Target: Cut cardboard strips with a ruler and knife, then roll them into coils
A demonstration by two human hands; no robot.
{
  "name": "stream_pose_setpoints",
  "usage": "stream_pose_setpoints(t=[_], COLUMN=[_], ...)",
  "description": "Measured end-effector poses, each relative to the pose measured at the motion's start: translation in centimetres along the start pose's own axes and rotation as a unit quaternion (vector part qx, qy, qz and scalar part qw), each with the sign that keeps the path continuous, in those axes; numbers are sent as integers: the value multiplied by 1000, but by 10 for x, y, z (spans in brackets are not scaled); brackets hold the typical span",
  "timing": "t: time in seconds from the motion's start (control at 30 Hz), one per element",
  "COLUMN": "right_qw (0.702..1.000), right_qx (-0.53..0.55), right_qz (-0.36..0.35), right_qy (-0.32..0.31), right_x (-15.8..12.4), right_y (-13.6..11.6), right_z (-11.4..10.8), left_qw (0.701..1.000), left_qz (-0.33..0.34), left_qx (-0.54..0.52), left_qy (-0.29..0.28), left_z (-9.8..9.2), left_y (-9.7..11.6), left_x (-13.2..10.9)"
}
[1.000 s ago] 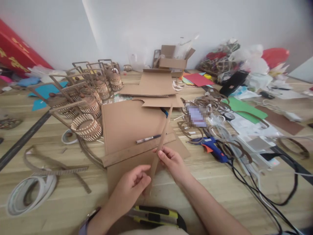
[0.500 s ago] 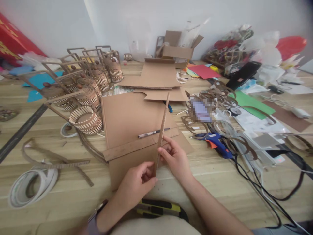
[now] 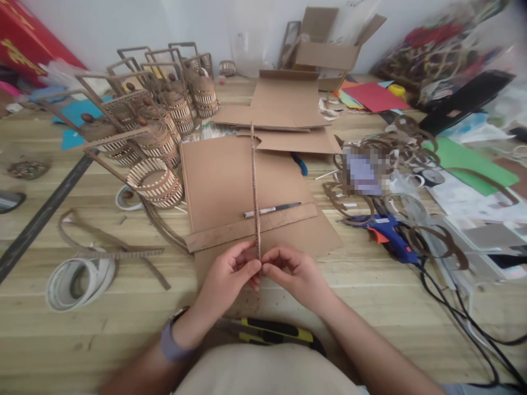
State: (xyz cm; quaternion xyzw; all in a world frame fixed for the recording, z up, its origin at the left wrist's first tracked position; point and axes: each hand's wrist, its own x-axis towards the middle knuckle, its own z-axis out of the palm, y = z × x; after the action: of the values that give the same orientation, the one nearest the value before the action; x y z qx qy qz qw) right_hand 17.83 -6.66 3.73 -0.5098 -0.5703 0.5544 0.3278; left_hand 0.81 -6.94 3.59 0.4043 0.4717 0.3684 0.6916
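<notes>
A narrow corrugated cardboard strip [image 3: 254, 186] stands edge-on to me, pinched near its lower end by both hands. My left hand [image 3: 231, 267] grips it from the left, thumb and fingertips closed on it. From the right, my right hand [image 3: 294, 270] holds the same end, its thumb close to the left one. Behind the strip lies a large cardboard sheet [image 3: 218, 175], with a flat cardboard piece [image 3: 222, 235] and a pen [image 3: 284, 207] on it. A yellow and black utility knife [image 3: 275, 329] lies close to my body, partly hidden.
Small woven cardboard baskets [image 3: 154, 181] with tall handles stand at the left. Rolls of tape [image 3: 82, 280] and loose strips lie nearer. To the right are a blue glue gun [image 3: 387, 233] with cables and a tangle of brown strips. Folded cardboard [image 3: 284, 99] and an open box [image 3: 325, 55] sit behind.
The strip has swung from leaning right to nearly straight away from me. My right hand has slid down it toward my left hand. The camera view has shifted slightly.
</notes>
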Motion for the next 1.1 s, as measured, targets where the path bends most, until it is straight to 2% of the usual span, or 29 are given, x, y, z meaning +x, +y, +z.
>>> stream_pose_setpoints(t=[0.1, 0.3, 0.5, 0.67, 0.83, 1.1], right_qw=[998, 997, 994, 984, 953, 911], right_qx=[-53, -78, -101, -126, -184, -257], right_qz=[-24, -14, -38, -119, -229, -311], right_qy=[5, 0, 15, 46, 80, 90], right_x=[-2, -3, -5, -9, -12, -13], right_y=[-5, -4, -2, -4, -1, 1], right_z=[-1, -1, 2, 5, 6, 2], left_qw=[1000, 999, 999, 999, 998, 994], left_qz=[-4, -10, 2, 11, 5, 4], left_qx=[-8, -13, 4, -15, -67, -108], left_qy=[16, 28, 38, 26, -2, -6], left_z=[0, -1, 0, 0, -1, -1], left_y=[0, 0, 2, 3, 1, 0], left_x=[0, 0, -1, -2, -3, -1])
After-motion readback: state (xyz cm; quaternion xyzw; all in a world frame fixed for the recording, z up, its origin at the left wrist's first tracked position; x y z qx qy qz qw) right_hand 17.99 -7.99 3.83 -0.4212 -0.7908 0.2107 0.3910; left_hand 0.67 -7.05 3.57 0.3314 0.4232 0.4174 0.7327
